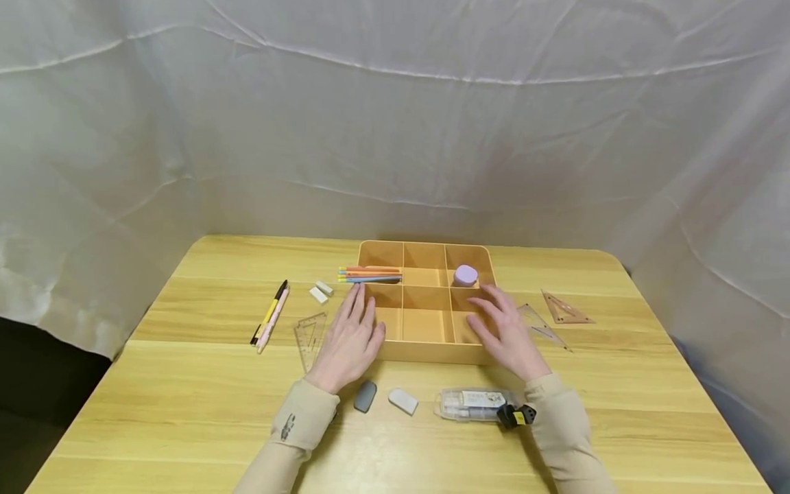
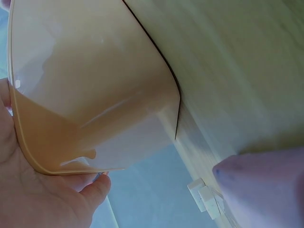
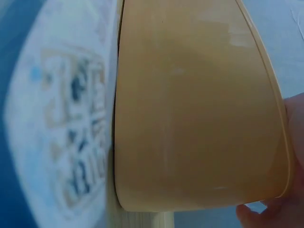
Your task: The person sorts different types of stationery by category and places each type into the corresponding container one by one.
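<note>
Both hands are at an orange-tan divided tray on the wooden table. My left hand rests over its left front rim, fingers extended. In the left wrist view, that hand touches the rim at a rounded corner. My right hand lies over the right rim, fingers spread and slightly bent above the front right compartment. The right wrist view shows part of this hand against the rim. Colored pencils lie across the back left compartment. A lilac rounded object sits in the back right one.
Left of the tray lie pens, two white erasers and a clear set square. Two more set squares lie right. In front are a dark grey piece, a whitish piece and a clear case.
</note>
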Motion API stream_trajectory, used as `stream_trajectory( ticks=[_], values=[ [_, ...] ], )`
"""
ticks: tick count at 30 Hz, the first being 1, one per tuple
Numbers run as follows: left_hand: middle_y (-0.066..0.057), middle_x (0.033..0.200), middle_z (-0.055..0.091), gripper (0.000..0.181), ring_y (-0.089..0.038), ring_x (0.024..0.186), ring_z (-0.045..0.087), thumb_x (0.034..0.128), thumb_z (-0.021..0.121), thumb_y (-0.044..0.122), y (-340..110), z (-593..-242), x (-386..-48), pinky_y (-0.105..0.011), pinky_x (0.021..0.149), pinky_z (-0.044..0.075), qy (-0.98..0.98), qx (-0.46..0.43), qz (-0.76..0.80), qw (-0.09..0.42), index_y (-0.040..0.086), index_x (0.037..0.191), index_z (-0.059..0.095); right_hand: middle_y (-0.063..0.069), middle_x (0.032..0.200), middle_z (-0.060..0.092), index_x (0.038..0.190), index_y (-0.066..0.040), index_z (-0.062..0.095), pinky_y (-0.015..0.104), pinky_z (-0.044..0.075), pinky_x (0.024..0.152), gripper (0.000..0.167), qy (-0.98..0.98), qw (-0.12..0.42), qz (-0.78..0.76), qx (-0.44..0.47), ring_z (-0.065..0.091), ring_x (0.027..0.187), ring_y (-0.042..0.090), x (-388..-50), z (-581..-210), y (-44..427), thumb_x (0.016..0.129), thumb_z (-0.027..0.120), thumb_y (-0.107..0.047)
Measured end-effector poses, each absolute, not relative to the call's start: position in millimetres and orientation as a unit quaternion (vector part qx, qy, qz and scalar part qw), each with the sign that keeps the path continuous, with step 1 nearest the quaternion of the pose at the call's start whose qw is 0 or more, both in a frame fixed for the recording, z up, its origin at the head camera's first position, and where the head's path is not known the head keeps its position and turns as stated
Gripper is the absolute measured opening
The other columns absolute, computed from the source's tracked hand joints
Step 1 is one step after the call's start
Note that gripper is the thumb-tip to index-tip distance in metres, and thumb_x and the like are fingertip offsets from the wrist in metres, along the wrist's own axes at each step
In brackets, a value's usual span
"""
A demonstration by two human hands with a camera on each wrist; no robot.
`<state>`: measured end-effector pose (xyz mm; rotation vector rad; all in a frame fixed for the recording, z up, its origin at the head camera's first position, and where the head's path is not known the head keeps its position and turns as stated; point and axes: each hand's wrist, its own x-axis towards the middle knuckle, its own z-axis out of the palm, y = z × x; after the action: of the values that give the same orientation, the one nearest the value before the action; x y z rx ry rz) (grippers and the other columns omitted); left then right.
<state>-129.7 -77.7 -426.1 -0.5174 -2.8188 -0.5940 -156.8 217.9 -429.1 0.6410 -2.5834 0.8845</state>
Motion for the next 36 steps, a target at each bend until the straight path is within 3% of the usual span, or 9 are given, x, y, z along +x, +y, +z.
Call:
stream_trajectory(
  ticks=[7,16,20,25,29,32,36],
  values=[
    [-0.031,0.161,0.027,0.053,-0.040,0.155,0.020,0.1061,0.044,0.025,-77.8,-424.4,-129.5,-0.051,0.126,0.025,-0.957,-0.176,-0.201,0.109,-0.011,0.145,0.044,0.028,0.158,0.034,0.137,0.002,0.056,0.068,0.021,0.120,0.037,-0.920,0.111,0.307,0.217,0.023,0.150,0.049,-154.2,-429.5,220.1,0.103,0.052,-0.013],
    [-0.024,0.166,0.017,0.060,-0.036,0.157,0.014,0.1088,0.036,0.037,-78.5,-422.5,-128.4,-0.053,0.128,0.019,-0.962,-0.164,-0.202,0.079,-0.006,0.150,0.039,0.026,0.161,0.031,0.143,0.001,0.050,0.069,0.018,0.121,0.042,-0.924,0.083,0.312,0.204,0.019,0.152,0.048,-153.6,-428.7,220.7,0.105,0.050,-0.017],
    [-0.019,0.166,0.022,0.059,-0.033,0.156,0.022,0.1081,0.039,0.039,-79.4,-417.8,-125.2,-0.053,0.128,0.018,-0.962,-0.166,-0.200,0.088,-0.004,0.149,0.042,0.025,0.161,0.031,0.144,0.001,0.049,0.068,0.017,0.121,0.043,-0.925,0.080,0.313,0.202,0.019,0.152,0.047,-153.9,-429.9,220.0,0.104,0.051,-0.018],
    [-0.017,0.154,0.048,0.048,-0.033,0.143,0.047,0.1049,0.050,0.030,-77.9,-408.8,-120.2,-0.052,0.124,0.029,-0.950,-0.190,-0.200,0.147,-0.002,0.139,0.056,0.024,0.162,0.031,0.144,-0.001,0.048,0.069,0.017,0.121,0.044,-0.925,0.080,0.312,0.202,0.018,0.153,0.046,-154.9,-431.4,220.3,0.105,0.051,-0.019],
    [-0.016,0.142,0.061,0.040,-0.034,0.131,0.058,0.1025,0.055,0.025,-75.9,-399.7,-114.1,-0.050,0.117,0.041,-0.942,-0.202,-0.203,0.177,0.000,0.132,0.063,0.024,0.162,0.031,0.145,-0.001,0.048,0.069,0.018,0.121,0.044,-0.925,0.080,0.311,0.201,0.018,0.153,0.046,-155.1,-432.1,220.4,0.104,0.051,-0.019],
    [-0.013,0.133,0.066,0.036,-0.032,0.121,0.065,0.1014,0.058,0.024,-74.4,-391.0,-106.7,-0.047,0.104,0.053,-0.940,-0.203,-0.210,0.180,0.001,0.128,0.066,0.024,0.161,0.031,0.145,-0.001,0.048,0.070,0.018,0.120,0.045,-0.925,0.081,0.312,0.200,0.018,0.153,0.046,-154.6,-432.4,220.6,0.104,0.052,-0.019],
    [-0.012,0.121,0.071,0.031,-0.028,0.108,0.070,0.0987,0.063,0.023,-72.2,-378.9,-96.6,-0.041,0.086,0.060,-0.939,-0.201,-0.217,0.174,0.002,0.120,0.071,0.024,0.161,0.031,0.144,0.000,0.049,0.070,0.018,0.120,0.045,-0.925,0.080,0.315,0.199,0.018,0.153,0.046,-154.6,-432.6,219.8,0.104,0.052,-0.020]
  ],
)
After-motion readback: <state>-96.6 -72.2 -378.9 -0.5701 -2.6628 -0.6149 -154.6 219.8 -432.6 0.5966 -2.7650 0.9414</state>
